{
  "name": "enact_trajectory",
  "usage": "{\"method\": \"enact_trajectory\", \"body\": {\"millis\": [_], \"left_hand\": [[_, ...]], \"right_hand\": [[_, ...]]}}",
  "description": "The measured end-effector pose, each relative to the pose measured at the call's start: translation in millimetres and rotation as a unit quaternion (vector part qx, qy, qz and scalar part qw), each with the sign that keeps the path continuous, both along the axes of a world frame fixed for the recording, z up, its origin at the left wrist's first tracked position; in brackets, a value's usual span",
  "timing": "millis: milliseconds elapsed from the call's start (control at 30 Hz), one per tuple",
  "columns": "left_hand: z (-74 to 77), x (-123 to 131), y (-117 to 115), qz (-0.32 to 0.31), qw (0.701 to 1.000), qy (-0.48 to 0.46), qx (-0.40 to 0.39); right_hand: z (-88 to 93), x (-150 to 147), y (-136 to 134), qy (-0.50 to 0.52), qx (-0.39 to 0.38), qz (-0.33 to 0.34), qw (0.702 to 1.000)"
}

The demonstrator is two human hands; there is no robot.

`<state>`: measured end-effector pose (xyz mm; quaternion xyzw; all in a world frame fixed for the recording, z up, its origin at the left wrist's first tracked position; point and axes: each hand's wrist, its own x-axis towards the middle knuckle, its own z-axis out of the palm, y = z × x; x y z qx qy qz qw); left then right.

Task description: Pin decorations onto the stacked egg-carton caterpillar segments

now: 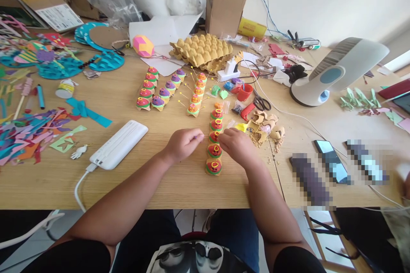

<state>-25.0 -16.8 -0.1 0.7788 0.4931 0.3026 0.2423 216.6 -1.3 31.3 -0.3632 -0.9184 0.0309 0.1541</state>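
In front of me a strip of egg-carton cups (214, 166) runs away from the table's near side. Its cups carry red tops, green bands, yellow rings and small dark face marks. My left hand (185, 144) is closed just left of the strip, with a tiny purple bit showing at its fingers. To the right, my right hand (238, 146) is pinched, its fingertips at a middle cup; whatever they grip is hidden. Beyond stand an orange-topped strip (197, 94) with yellow-tipped feelers, a purple-topped strip (164, 93) and another red-topped strip (146, 90).
A white power bank (119, 145) lies left, near colored paper scraps (28, 136). Right of the strip are torn carton pieces (261, 123), scissors (262, 101) and a red cup (245, 92). A white fan (336, 74) and phones (333, 160) stand farther right; egg trays (200, 51) lie behind.
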Motion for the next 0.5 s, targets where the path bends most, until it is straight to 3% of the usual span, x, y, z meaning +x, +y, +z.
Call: {"method": "enact_trajectory", "body": {"millis": [67,167,233,300,400,500], "left_hand": [[-0.6,-5.1,4.2,0.063,0.998,-0.029,-0.006],[-3.6,-9.1,10.0,0.152,0.985,0.074,0.03],[-5.8,-9.2,11.9,0.157,0.974,0.157,0.054],[-7.0,-8.7,12.1,0.145,0.966,0.202,0.071],[-6.3,-8.5,11.0,0.15,0.959,0.223,0.084],[-4.7,-8.6,10.4,0.159,0.961,0.209,0.087]], "right_hand": [[2.6,9.4,3.5,0.041,0.004,-0.059,0.997],[4.7,24.7,10.5,0.096,0.023,-0.228,0.969],[3.8,33.7,16.1,0.095,0.004,-0.35,0.932],[1.6,40.9,21.5,0.064,-0.059,-0.429,0.899],[-1.3,46.8,26.3,0.03,-0.131,-0.47,0.873],[-1.6,46.9,26.3,0.037,-0.116,-0.472,0.873]]}}
